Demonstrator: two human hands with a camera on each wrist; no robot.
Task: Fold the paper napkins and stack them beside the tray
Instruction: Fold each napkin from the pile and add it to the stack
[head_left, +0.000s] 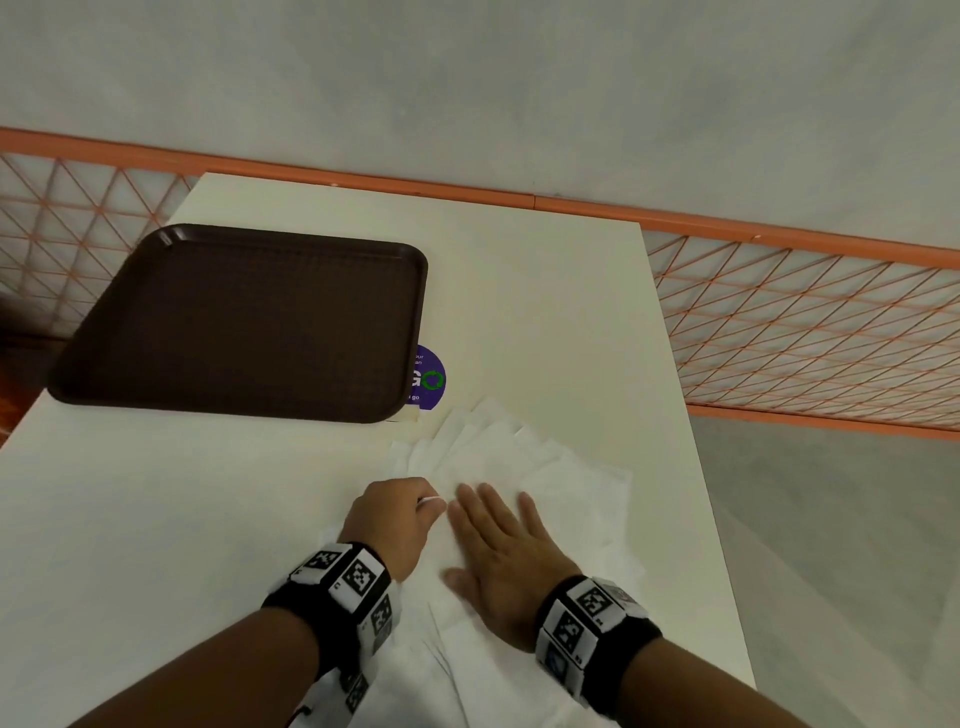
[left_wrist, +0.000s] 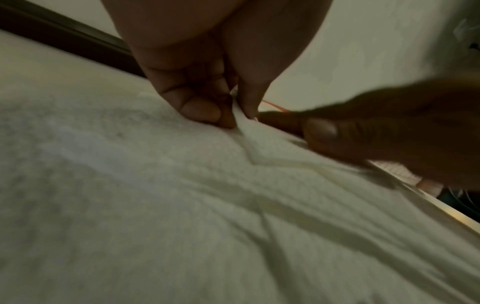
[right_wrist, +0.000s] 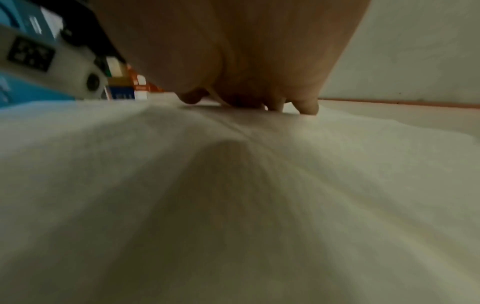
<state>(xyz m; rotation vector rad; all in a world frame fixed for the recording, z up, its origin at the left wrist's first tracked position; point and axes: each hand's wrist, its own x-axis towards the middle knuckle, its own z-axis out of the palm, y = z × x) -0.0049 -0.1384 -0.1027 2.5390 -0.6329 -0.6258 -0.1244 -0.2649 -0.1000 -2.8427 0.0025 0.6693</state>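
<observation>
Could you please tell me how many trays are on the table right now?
1. The brown tray lies flat at the table's far left, partly covering a purple sticker, beyond the white napkins. No other tray is visible.

White table (head_left: 545, 312): tray (head_left: 249, 322), napkins (head_left: 519, 457), perhaps sticker (head_left: 431, 376).

tray (head_left: 244, 322): far left on table (head_left: 545, 312)
sticker (head_left: 428, 379): just right of tray
napkins (head_left: 519, 457): near right of tray
</observation>
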